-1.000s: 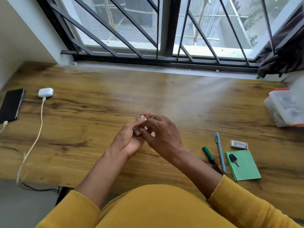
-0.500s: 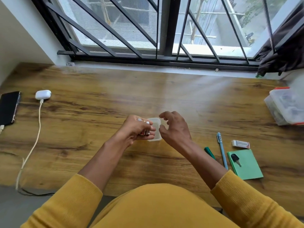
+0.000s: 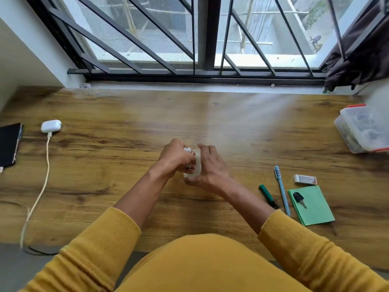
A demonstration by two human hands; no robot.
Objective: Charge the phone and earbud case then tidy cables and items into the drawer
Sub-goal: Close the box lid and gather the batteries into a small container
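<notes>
1 head cam, looks fwd and down over desk (image 3: 105, 186), near hands, facing window (image 3: 200, 39).

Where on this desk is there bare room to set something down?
Bare wood runs along the window sill, and between the earbud case and both hands. Crowded: the right, around the green notepad, pens, eraser and plastic box.

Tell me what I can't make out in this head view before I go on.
- Small item in the left hand: wrapped by fingers, blurred; identity unclear.
- Translucent box the right hand grips: contents hidden by both hands.
- Phone: cut off by the left edge; its plug barely shows.
- Earbud case cable: runs off the desk edge, far end unseen.
- Lidded container: contents blurred, cut by the right edge.
- Drawer: not in view.
</notes>
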